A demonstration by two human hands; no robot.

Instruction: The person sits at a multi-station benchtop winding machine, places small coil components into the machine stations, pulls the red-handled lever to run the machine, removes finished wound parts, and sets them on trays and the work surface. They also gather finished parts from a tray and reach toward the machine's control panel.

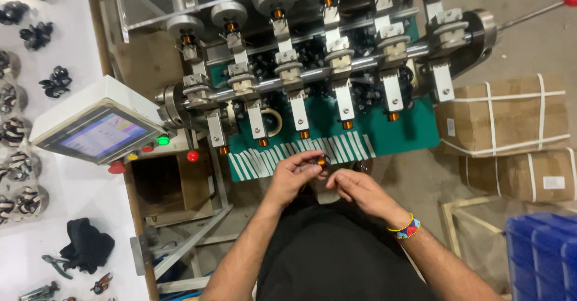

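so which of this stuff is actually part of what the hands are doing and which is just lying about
In use:
- small copper-wound coil, pinched in the left hand
- right hand, close beside the coil
- multi-spindle winding machine with green plate

Lying about:
- strapped brown cardboard boxes
- blue plastic crate
- black cloth on white table
- grey control screen

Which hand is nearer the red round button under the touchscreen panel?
Left. The left hand is right of the red button, holding a small copper coil; the right hand is farther right.
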